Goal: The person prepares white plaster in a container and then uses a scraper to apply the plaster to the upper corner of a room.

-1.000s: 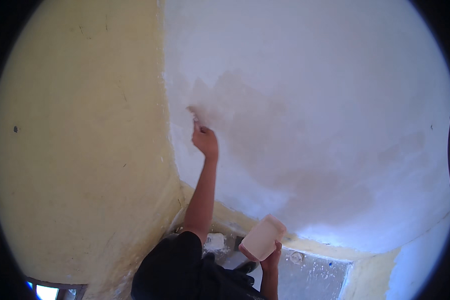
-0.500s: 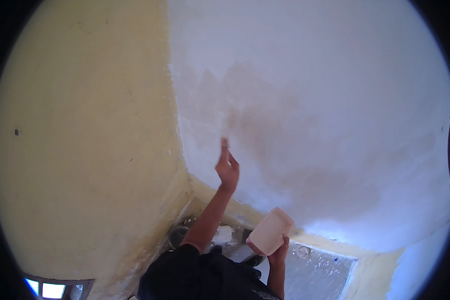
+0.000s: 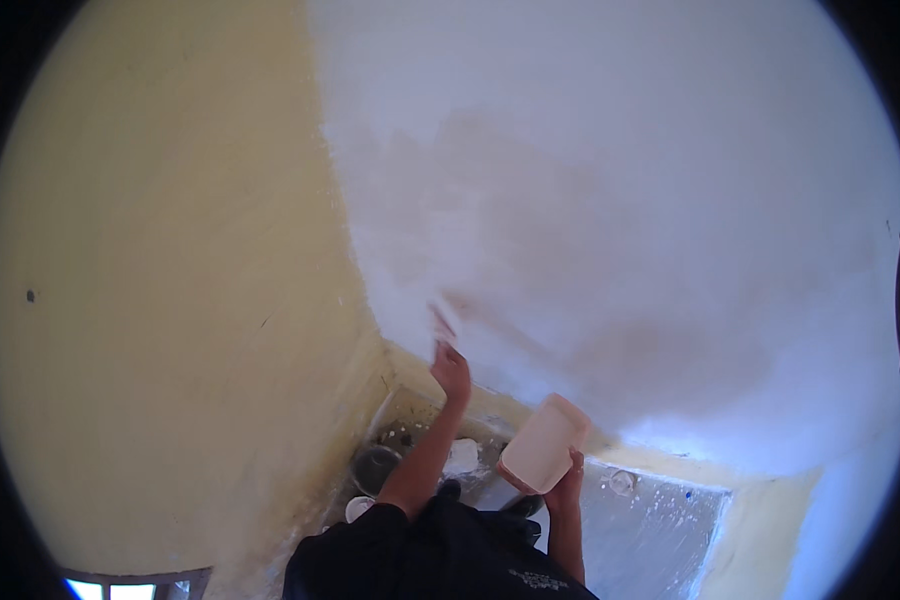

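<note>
My left hand (image 3: 451,373) is closed around what looks like a flat paintbrush (image 3: 443,322), smeared by motion. The brush is at the white wall (image 3: 710,180), near its corner with the yellow wall (image 3: 180,260). Damp, darker patches spread over the white wall above and to the right of it. Lower right, my right hand (image 3: 568,484) grips the side of a pale pink rectangular tub (image 3: 544,445), which holds whitish contents. Its thumb lies on the rim; the other fingers are mostly hidden behind the tub.
On the grey, paint-spattered floor (image 3: 640,530) by the corner stand a dark round bucket (image 3: 375,468) and a white container (image 3: 359,508). A white object (image 3: 462,457) lies beside my left forearm. A small round pale thing (image 3: 623,483) is right of the tub.
My left hand has come down the white wall with the brush, which now shows slanted. The view has shifted a little; my right hand still holds the tub.
</note>
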Demonstrator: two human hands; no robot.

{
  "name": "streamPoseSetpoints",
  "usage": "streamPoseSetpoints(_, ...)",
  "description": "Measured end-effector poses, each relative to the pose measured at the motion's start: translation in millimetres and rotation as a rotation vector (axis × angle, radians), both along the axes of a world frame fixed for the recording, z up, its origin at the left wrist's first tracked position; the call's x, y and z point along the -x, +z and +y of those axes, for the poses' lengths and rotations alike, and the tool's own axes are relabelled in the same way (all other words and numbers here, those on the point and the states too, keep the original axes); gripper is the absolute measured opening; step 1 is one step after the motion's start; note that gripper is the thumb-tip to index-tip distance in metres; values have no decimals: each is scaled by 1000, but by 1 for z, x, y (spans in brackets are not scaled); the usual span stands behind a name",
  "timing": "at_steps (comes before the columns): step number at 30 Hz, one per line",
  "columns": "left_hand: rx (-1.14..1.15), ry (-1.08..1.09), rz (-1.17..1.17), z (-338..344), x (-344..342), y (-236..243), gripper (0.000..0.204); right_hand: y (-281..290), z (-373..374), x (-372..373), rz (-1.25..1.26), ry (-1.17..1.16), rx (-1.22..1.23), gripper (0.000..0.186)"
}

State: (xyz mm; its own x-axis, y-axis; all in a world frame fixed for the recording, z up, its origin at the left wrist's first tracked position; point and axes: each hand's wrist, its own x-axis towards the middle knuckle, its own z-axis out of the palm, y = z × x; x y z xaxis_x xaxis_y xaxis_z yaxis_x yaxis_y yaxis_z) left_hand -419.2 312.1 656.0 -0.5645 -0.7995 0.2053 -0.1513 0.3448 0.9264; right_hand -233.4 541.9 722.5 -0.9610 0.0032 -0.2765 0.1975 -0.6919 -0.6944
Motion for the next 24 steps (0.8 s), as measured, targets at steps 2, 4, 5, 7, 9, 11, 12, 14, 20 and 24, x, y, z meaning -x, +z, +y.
streamPoseSetpoints(2,-45,332,274,-81,40,9,21,-6,-18,-3,6,38,-17,61)
streamPoseSetpoints(4,-211,185,99,-78,69,74,22,-17,5,-6,-31,36,11,61)
streamPoseSetpoints(5,-218,134,288,-92,80,96,21,-12,-3,-7,-24,47,29,61)
streamPoseSetpoints(7,-218,58,471,-88,90,132,21,1,-14,-12,-27,100,117,56)
streamPoseSetpoints(9,11,44,752,-25,77,190,19,-11,-3,-11,-29,51,94,56)
streamPoseSetpoints(11,-138,-148,656,6,20,236,19,-10,1,-9,-29,24,73,56)
streamPoseSetpoints(12,-259,-293,566,-2,1,245,19,-1,-14,5,-18,63,59,55)
streamPoseSetpoints(14,-270,-364,593,-5,-15,218,19,-8,-15,6,-23,78,42,55)
streamPoseSetpoints(20,171,-966,-87,-12,-103,188,18,-32,-20,20,-61,38,49,51)
streamPoseSetpoints(24,319,-1058,-208,15,-132,154,19,-30,-30,27,-63,74,12,45)
